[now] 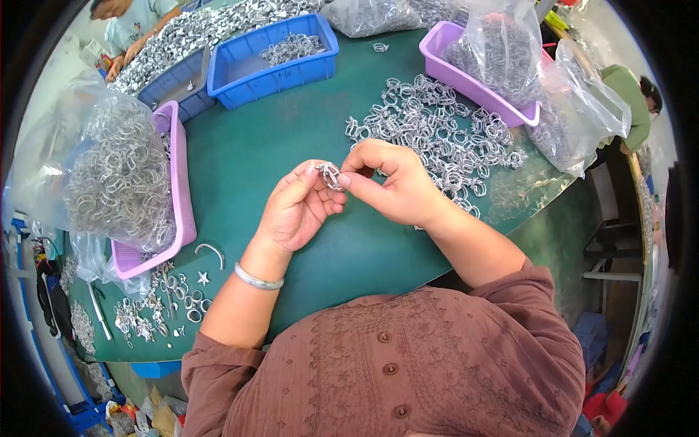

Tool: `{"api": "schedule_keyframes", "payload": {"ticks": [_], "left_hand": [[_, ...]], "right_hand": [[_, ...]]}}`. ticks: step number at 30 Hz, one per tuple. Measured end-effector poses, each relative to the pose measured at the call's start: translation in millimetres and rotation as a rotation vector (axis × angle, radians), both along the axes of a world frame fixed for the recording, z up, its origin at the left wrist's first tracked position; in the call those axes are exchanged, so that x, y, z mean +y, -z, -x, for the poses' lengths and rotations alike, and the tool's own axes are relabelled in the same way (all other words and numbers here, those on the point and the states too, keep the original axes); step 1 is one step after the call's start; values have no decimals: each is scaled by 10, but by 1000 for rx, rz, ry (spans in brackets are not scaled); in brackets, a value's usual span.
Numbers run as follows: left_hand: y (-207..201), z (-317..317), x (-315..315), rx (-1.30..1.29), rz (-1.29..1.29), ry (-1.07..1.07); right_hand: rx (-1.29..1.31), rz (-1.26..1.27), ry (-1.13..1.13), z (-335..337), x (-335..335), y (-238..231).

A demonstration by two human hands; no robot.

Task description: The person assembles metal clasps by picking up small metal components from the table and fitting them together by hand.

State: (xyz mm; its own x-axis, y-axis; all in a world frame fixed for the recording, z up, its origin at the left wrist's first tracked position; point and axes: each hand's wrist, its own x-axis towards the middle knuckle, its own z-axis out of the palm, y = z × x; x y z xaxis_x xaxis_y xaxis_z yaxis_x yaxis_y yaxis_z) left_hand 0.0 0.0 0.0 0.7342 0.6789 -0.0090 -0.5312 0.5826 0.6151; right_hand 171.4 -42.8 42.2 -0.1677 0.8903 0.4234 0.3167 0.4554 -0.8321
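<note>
Over the middle of the green table (240, 160), a small silver openwork metal ring (330, 176) is held up between my two hands. My left hand (297, 210), palm turned up, pinches its left side between thumb and fingertips. From the right, the thumb and forefinger of my right hand (393, 180) close on its other edge. Fingertips hide part of the ring, so its exact shape is hard to make out. Just beyond my right hand spreads a loose pile of similar silver rings (429, 120).
A purple bin (183, 197) with a bag of rings (120, 175) stands left; another purple bin (473, 89) stands far right. Behind are a blue bin (277, 81) and a metal heap (211, 33), where a person's hands (127, 58) work. Small silver pieces (149, 313) lie near left.
</note>
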Motion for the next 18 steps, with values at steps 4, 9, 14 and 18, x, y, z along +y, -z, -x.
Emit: {"api": "schedule_keyframes", "payload": {"ticks": [4, 9, 14, 18], "left_hand": [[-43, -4, -21, 13, 6, -9], [-156, -16, -121, 0, -27, 13], [-209, -55, -184, 27, -52, 13], [-229, -64, -259, 16, -73, 30]], "right_hand": [[96, 165, -2, 9, -41, -84], [216, 387, -19, -28, -138, -152], [200, 340, 46, -59, -230, -210], [219, 407, 12, -48, -368, -293]]}}
